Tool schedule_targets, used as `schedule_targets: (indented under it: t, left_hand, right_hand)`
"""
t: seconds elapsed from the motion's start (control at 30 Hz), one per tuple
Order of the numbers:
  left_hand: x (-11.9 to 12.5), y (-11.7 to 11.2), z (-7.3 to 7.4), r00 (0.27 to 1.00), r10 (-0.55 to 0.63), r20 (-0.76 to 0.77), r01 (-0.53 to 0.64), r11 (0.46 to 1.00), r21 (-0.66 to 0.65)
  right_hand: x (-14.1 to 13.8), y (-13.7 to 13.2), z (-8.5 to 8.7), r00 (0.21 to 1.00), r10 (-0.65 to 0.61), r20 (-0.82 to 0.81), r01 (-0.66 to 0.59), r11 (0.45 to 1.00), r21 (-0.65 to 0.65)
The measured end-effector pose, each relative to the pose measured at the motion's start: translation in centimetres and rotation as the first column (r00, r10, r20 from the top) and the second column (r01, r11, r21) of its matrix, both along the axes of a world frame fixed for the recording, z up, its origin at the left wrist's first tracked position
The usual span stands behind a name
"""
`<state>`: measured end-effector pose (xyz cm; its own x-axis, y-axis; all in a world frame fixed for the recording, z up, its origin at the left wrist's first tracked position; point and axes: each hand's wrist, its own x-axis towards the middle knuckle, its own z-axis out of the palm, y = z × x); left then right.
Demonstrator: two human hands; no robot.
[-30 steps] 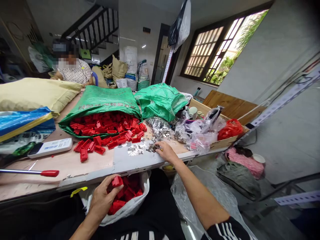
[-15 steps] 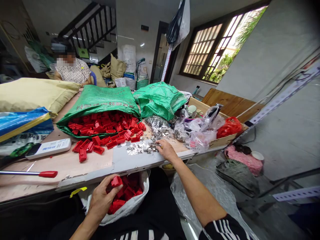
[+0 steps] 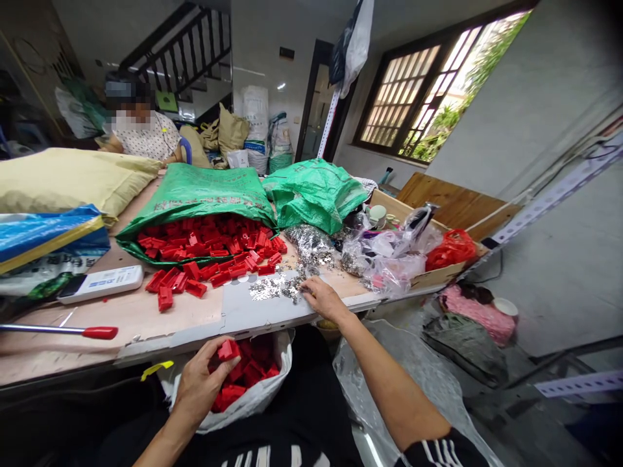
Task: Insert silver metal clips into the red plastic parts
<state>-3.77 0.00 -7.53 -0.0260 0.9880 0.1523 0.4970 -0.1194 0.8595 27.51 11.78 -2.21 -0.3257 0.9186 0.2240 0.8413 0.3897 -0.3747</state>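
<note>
Between thumb and fingers, my left hand [image 3: 204,373] grips a red plastic part [image 3: 228,351] over an open white sack [image 3: 265,402]. More red parts [image 3: 250,373] fill that sack below the table edge. On the table, my right hand [image 3: 321,297] has its fingers bent down at the edge of a heap of small shiny metal pieces [image 3: 272,287]. Its fingertips are close together; whether a piece is between them is too small to see. Beyond the heap, a clear bag of metal pieces [image 3: 311,246] lies on its side.
A green woven sack [image 3: 209,188] spills red parts onto the table. A white device [image 3: 104,283] and a red-handled tool [image 3: 92,332] lie left. Plastic bags [image 3: 384,259] crowd a box at right. Another person [image 3: 141,133] sits across the table.
My right hand has shifted slightly to the left along the metal heap. The left hand keeps hold of the red part above the sack. The view has turned a little.
</note>
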Motion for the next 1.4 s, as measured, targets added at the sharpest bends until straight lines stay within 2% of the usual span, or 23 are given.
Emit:
schedule_targets:
  t: [0.1,0.23,0.43,0.57,0.73,0.87,1.13,1.3,1.4]
  left_hand:
    - [0.4,-0.1,-0.1,1.0,0.012,0.025,-0.012,1.0,0.023]
    - [0.9,-0.2,-0.2,0.998,0.031,0.048,-0.034,0.998,0.054]
    - [-0.1,0.0,-0.5,1.0,-0.02,0.0,0.02,1.0,-0.006]
    - [-0.6,0.0,-0.6,1.0,-0.015,-0.019,0.015,1.0,-0.01]
    - [-0.3,0.0,-1.0,1.0,-0.027,-0.012,0.027,0.999,-0.021]
    - [-0.2,0.1,-1.4,1.0,-0.026,-0.004,0.026,0.999,-0.022]
    - [-0.3,0.0,-0.5,1.0,-0.023,0.0,0.023,1.0,0.01]
    - [0.0,0.0,-0.5,0.993,0.041,0.109,-0.04,0.999,-0.014]
    - [0.0,0.1,-0.6,0.993,0.04,0.115,-0.037,0.999,-0.03]
  right_hand:
    - [0.0,0.3,0.3,0.999,-0.04,0.009,0.04,0.999,0.013]
    - [-1.8,0.8,0.4,0.999,-0.015,0.045,0.015,1.0,-0.006]
    - [-3.8,1.3,0.3,0.995,-0.003,0.099,0.008,0.999,-0.048]
    - [-3.1,1.4,0.6,0.994,0.006,0.109,0.002,0.998,-0.065]
    - [-1.7,1.3,1.0,0.992,-0.051,0.112,0.055,0.998,-0.038]
    - [-1.7,1.0,1.0,0.992,-0.051,0.113,0.055,0.998,-0.038]
    - [-1.8,0.7,0.6,0.996,-0.061,0.068,0.062,0.998,-0.007]
    - [-1.2,-0.2,0.1,0.993,-0.117,0.026,0.115,0.991,0.067]
    - [-0.5,-1.0,-0.2,0.991,-0.127,0.027,0.125,0.989,0.085]
